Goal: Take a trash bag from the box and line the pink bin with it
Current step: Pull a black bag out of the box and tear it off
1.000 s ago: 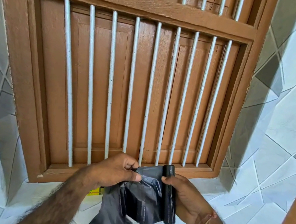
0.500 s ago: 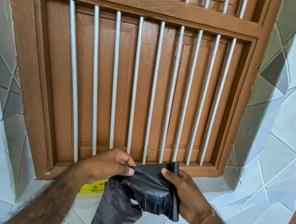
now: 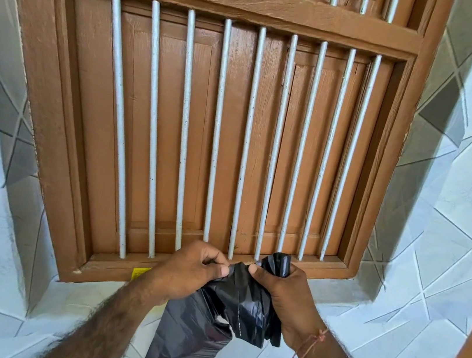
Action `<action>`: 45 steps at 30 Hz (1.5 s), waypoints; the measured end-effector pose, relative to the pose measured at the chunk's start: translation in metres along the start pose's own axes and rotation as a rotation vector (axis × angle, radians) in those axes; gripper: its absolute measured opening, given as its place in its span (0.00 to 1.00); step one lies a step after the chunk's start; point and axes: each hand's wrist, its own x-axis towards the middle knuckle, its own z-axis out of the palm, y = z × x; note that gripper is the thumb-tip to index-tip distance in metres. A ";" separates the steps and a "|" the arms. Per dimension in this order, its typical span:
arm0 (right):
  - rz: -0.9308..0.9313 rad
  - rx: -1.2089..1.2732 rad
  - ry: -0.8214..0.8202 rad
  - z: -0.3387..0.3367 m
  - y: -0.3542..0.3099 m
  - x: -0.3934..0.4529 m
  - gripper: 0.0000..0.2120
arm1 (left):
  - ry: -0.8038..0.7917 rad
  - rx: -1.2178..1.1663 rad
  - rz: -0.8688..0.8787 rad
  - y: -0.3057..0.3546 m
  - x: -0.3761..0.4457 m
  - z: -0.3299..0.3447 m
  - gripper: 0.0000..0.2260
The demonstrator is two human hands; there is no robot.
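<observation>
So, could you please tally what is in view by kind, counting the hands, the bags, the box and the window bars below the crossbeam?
Hands: 2, left hand and right hand
Black trash bag: 1
Yellow box, mostly hidden: 1
White window bars below the crossbeam: 9
Total: 13

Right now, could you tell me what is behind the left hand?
A corner of a yellow box shows beside the left hand, on the wooden window sill. The rest of it is hidden by the hand and wrist.
</observation>
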 end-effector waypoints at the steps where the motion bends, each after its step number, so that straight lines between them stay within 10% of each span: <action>1: -0.006 0.022 0.003 0.001 0.000 0.000 0.04 | 0.015 0.010 0.007 0.000 0.000 0.002 0.08; 12: 0.022 0.238 -0.171 0.004 -0.007 -0.001 0.09 | 0.202 0.062 0.108 0.001 0.001 0.011 0.07; 29: -0.136 0.107 -0.003 0.024 -0.001 0.005 0.02 | 0.383 0.029 0.139 -0.001 0.000 0.027 0.10; 36: -0.090 0.044 -0.134 0.019 -0.004 0.007 0.13 | 0.164 0.053 0.107 0.006 -0.005 0.010 0.06; 45: -0.071 0.072 -0.009 0.031 -0.004 0.008 0.04 | 0.371 0.078 0.077 0.008 -0.002 0.028 0.09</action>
